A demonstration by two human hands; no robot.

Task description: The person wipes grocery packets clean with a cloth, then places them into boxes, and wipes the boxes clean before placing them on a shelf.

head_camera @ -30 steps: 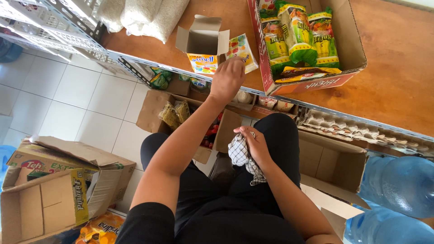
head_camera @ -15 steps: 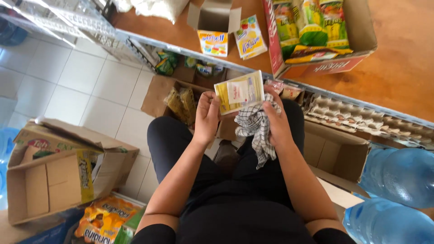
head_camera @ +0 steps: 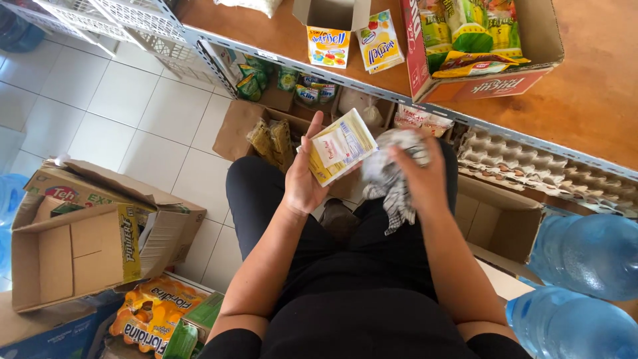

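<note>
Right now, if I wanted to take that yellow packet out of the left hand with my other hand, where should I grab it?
Probably the free upper right corner of the yellow packet, coming from the right. The left hand covers its lower left edge, thumb on the face, so that end is taken. The packet is flat and tilted, so pinch front and back. The right hand holds a checked cloth just beside it.

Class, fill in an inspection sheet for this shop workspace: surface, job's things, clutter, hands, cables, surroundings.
Surface: wooden shelf top with a metal edge.
Job's things: yellow packet; checked cloth.
Clutter: open cardboard boxes, egg trays, juice cartons.
Hands: left hand holds the yellow packet; right hand grips the checked cloth beside it.
Cables: nothing seen.
Surroundings: white tiled floor, blue water bottles, wire baskets.
</note>
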